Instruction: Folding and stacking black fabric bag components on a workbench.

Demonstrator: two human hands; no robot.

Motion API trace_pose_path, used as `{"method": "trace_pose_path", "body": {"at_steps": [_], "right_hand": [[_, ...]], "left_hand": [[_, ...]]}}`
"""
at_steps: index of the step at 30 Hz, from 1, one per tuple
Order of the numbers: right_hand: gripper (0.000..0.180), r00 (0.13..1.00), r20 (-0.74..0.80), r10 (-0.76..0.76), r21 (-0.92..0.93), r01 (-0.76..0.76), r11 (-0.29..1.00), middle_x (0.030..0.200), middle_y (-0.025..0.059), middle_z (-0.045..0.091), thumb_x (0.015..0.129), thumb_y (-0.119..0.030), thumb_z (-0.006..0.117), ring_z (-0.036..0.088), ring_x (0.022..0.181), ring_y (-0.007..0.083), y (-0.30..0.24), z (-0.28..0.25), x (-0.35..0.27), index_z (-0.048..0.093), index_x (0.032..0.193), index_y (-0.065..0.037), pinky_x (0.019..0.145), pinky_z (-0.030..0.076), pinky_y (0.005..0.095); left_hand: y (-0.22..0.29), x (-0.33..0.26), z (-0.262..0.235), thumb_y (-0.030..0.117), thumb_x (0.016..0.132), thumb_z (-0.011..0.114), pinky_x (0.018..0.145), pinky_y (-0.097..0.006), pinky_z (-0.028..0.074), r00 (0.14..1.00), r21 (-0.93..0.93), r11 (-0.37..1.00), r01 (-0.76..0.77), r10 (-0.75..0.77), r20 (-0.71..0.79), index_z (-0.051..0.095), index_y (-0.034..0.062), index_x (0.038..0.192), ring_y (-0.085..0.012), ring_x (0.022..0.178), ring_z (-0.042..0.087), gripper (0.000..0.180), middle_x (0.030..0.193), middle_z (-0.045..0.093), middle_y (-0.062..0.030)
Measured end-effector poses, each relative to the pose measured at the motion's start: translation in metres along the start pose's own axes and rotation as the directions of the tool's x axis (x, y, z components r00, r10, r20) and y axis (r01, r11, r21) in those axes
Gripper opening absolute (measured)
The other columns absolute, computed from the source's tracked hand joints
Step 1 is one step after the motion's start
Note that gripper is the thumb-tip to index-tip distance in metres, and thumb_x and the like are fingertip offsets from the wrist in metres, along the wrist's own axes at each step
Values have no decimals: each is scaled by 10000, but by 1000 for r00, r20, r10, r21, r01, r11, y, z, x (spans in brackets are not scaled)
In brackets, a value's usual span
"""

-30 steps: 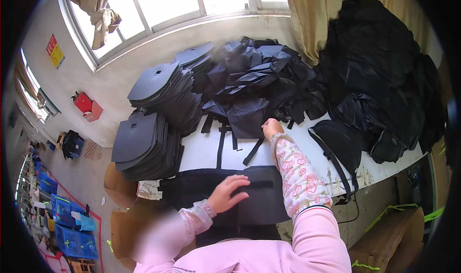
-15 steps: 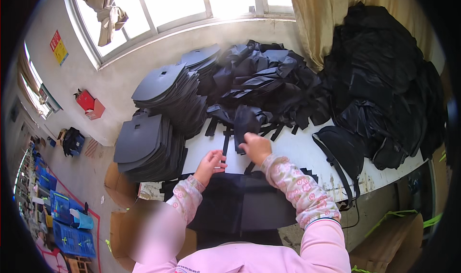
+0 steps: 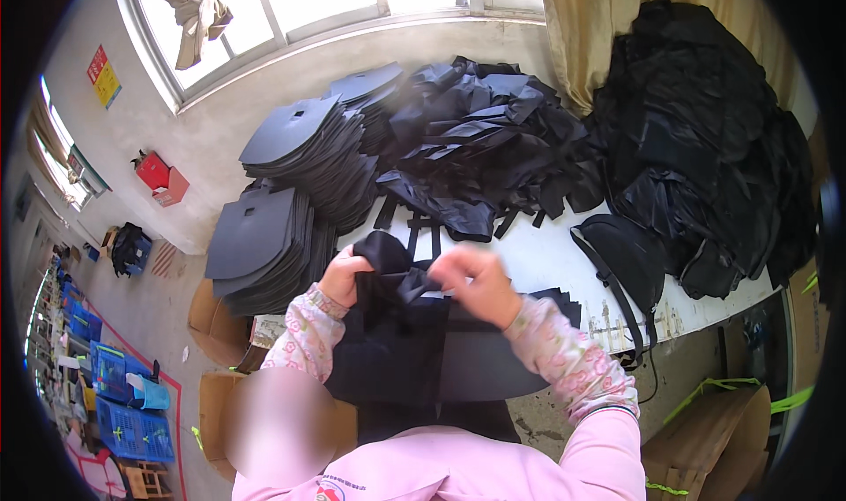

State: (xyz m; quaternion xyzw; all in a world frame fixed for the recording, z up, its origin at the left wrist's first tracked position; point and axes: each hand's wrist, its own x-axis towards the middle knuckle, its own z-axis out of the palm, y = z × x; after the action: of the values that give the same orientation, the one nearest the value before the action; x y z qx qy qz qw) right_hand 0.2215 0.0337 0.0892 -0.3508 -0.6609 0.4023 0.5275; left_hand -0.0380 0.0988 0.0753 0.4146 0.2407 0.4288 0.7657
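Observation:
My left hand (image 3: 342,277) is closed on the edge of a black fabric piece (image 3: 388,267), which is bunched up above the table's near edge. At the fabric's right side is my right hand (image 3: 480,282), slightly blurred, its fingers pinched together on the cloth. Below both hands, dark flat panels (image 3: 493,356) lie at the near edge and hang toward my lap. Beyond the hands, a heap of black fabric pieces (image 3: 493,140) with loose straps covers the back of the white table (image 3: 551,259).
Stacks of grey-black panels (image 3: 256,237) stand at the left. On the right are a black bag (image 3: 626,259) with a strap and a tall black pile (image 3: 696,148). Cardboard boxes (image 3: 714,439) flank me below the table. Blue crates (image 3: 132,430) stand on the floor at far left.
A black fabric piece has come from the heap toward me. My left hand, which was free and open, now grips it; my right hand has drawn back slightly.

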Motion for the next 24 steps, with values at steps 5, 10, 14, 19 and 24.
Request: {"method": "trace_pose_path", "body": {"at_steps": [5,10,14,19,24], "right_hand": [[520,948,131,-289,-393,317,863,1225,134,608,815,-128,770,600,1131,267,-5,-33,44,571,1292,-69,972,474,391],[596,740,657,146,-261,41,965,1189,151,643,806,-165,771,600,1124,269,22,-16,59,537,1342,-46,988,459,355],[367,771,579,264,-440,23,898,941,168,687,794,-186,781,663,904,299,26,-15,52,657,1095,-17,818,500,385],[272,936,352,-14,-436,177,883,860,152,665,789,-230,777,648,837,338,9,-30,50,647,914,-27,727,501,393],[294,960,278,-31,-556,187,810,857,118,647,765,-252,788,640,831,346,-22,-25,48,612,881,-47,723,500,425]], "left_hand": [[34,-16,18,6,774,537,924,-348,507,990,89,994,-69,57,127,644,-109,1063,-260,985,663,329,1067,670,-165],[58,-25,34,83,775,550,834,-338,511,965,153,971,-184,149,217,671,-104,956,-262,922,641,287,1022,639,-185],[68,-38,17,8,740,560,848,-304,522,946,203,935,-292,251,206,659,-139,996,-252,906,671,311,1025,662,-179],[81,-54,-12,22,776,649,1027,-349,465,978,230,953,-198,177,109,571,-80,1249,-266,1155,615,490,1256,611,-180],[97,-50,43,329,708,876,1166,-375,278,931,786,523,-328,40,362,317,9,1486,-266,1405,355,1010,1508,362,-110]]}}
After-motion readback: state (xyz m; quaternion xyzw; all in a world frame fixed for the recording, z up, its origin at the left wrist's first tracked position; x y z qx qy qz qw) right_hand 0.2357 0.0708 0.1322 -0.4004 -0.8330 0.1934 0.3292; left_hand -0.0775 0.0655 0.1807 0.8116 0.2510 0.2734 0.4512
